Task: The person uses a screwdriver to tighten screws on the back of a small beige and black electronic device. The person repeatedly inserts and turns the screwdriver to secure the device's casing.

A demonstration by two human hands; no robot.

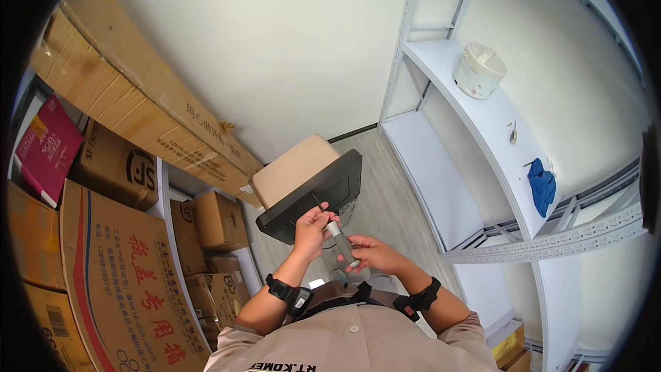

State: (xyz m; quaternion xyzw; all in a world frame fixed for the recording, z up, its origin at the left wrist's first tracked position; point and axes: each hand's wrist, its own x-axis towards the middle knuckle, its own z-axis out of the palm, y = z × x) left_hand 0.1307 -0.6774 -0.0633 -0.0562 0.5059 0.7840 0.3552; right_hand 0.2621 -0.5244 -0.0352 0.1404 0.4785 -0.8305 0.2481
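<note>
A screwdriver [341,242] with a grey, pale-collared handle slants between my two hands. My left hand [312,233] is closed around its dark shaft, near the collar. The fingers of my right hand [372,253] curl about the handle's lower end. Beyond the hands, a black flat panel [317,196] leans tilted against a cardboard box [299,165]. The shaft's tip points at the panel's surface; whether it touches a screw there is too small to tell.
Shelves with cardboard boxes [124,275] line the left, beneath a long carton [138,89]. On the right, white shelving [475,131] holds a rice cooker [480,70], a small tool [513,134] and a blue cloth-like item [542,187]. A white wall [275,48] stands ahead.
</note>
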